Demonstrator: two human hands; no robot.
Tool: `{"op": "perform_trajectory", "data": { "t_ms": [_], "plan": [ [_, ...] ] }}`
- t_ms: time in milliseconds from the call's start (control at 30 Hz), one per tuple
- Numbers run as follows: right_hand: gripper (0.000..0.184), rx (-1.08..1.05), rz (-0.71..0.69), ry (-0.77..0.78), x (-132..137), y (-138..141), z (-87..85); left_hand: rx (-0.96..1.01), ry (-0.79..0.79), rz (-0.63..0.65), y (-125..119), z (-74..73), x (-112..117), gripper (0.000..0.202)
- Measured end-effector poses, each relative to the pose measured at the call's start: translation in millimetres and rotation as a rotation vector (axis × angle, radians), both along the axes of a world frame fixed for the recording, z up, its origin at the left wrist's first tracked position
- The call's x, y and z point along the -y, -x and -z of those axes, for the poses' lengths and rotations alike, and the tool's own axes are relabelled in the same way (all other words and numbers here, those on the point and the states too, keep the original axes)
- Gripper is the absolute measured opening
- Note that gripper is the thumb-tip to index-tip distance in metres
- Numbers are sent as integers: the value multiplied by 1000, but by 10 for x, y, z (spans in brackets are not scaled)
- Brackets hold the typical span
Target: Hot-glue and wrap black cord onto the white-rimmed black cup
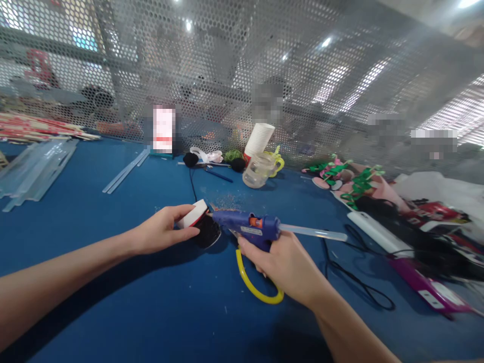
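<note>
My right hand (285, 264) is closed round the grip of a blue hot glue gun (249, 226), whose nozzle points left. A clear glue stick (313, 233) juts from the gun's back, and a yellow wire stand (253, 285) loops below it. My left hand (162, 231) pinches a small white and red foam piece (194, 214) right at the nozzle tip. A round black fuzzy piece (207, 233) lies on the blue table (113, 302) just under the foam piece.
Clear glue sticks (34, 169) lie at the far left, with more (126, 171) further in. A stack of paper cups (259, 138) and a clear plastic mug (259, 171) stand at the back by the perforated metal screen (227, 65). Green-ribboned craft pieces (348, 181) and a black cord (359, 282) lie at the right.
</note>
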State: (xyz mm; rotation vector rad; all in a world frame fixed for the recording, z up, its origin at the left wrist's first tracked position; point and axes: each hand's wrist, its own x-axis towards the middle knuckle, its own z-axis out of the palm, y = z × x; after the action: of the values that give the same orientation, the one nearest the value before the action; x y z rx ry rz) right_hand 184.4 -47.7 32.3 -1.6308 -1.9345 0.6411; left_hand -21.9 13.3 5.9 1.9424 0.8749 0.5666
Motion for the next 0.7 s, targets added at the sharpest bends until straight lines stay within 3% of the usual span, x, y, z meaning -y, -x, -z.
{"op": "perform_trajectory", "data": {
  "t_ms": [700],
  "plan": [
    [17, -84, -11, 84, -6, -30, -27, -88, -10, 27, 36, -48, -30, 34]
  ]
}}
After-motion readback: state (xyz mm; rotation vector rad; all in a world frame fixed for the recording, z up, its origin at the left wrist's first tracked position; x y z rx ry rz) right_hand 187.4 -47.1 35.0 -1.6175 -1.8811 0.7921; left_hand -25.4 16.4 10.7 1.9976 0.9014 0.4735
